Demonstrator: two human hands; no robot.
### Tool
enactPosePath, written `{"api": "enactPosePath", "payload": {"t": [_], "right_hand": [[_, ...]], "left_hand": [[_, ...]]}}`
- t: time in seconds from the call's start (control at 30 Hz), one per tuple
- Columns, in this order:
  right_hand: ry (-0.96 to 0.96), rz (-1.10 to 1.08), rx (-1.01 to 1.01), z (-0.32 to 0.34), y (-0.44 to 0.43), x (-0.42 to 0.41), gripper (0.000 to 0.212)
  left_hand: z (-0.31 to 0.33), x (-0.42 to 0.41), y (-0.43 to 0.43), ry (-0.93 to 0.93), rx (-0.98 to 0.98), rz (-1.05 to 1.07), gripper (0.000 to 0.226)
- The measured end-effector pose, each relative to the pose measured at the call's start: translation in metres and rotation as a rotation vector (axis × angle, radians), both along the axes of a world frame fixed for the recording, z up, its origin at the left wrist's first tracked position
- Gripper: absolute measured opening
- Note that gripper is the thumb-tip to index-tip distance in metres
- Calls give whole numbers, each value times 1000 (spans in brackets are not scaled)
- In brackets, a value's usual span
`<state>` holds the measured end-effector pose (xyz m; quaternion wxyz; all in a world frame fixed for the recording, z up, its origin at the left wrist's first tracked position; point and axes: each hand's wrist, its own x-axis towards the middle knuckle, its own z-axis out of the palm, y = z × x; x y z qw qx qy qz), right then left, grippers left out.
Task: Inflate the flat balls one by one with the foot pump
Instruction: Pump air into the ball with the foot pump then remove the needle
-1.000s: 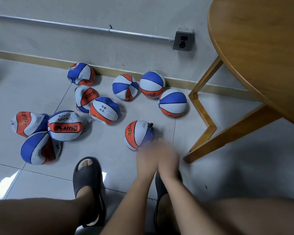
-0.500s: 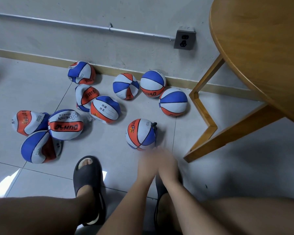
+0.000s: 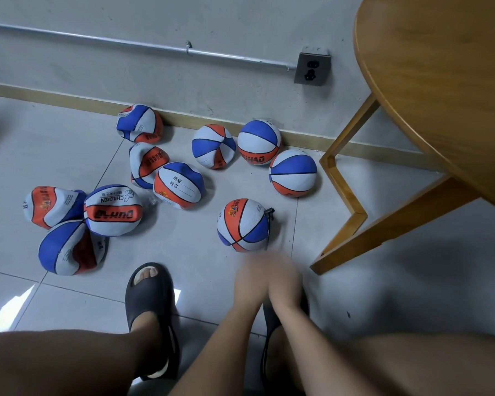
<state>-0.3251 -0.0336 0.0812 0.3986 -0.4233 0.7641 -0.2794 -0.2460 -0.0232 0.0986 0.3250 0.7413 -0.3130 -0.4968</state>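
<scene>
The ball (image 3: 242, 224), with what looks like a black hose (image 3: 268, 224) at its side, lies on the tile floor (image 3: 197, 252) just beyond the left hand (image 3: 250, 281) and right hand (image 3: 286, 281). The hands are side by side and blurred, so I cannot tell how the fingers lie. Crumpled flat balls (image 3: 69, 247) lie to the left, and a table leg (image 3: 383, 232) stands close on the right.

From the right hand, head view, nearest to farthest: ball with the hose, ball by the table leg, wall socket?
1. Ball with the hose, just ahead of the right hand.
2. Ball by the table leg, farther ahead.
3. Wall socket, up on the wall.
</scene>
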Motion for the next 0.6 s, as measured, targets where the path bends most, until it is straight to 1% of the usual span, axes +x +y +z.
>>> {"api": "enactPosePath", "payload": {"t": [0.1,0.2,0.27,0.47,0.6], "right_hand": [[-54,-69,-151,26,-22,9,50],[-93,-79,-199,38,-37,10,51],[-123,-77,-174,34,-35,9,50],[-161,-38,-26,9,-12,2,43],[-111,20,92,-8,3,-6,46]], "left_hand": [[27,-1,-21,50,-131,84,39],[37,1,-36,68,-182,97,43],[36,1,-34,78,-168,87,42],[11,2,-12,89,-41,9,37],[-11,4,0,101,66,-46,45]]}}
